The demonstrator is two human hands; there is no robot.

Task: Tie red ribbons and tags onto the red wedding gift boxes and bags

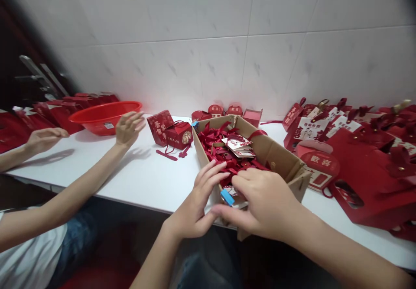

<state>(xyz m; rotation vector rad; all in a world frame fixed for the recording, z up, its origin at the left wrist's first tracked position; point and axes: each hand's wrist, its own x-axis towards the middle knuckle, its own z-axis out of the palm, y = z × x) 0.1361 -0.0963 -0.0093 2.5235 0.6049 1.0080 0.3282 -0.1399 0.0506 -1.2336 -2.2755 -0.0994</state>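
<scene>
A cardboard box (pixel 289 161) stands on the white table, filled with red ribbons (pixel 214 139) and a small stack of printed cards (pixel 238 144). A blue clip (pixel 227 197) sits at its near corner. My left hand (pixel 196 200) is open beside that corner, fingers stretched toward the ribbons. Over the near edge of the box, my right hand (pixel 266 202) has its fingers curled inward, and its thumb points toward my left thumb. Whatever the curled fingers grip, if anything, is hidden. A white printed piece shows partly between the hands.
At left, a co-worker's hands (pixel 128 128) hover near a red basin (pixel 107 115). Red gift boxes (pixel 178 135) stand behind the cardboard box and left of it. Many red gift bags (pixel 367 172) crowd the right side. A tiled wall (pixel 221 72) closes off the back.
</scene>
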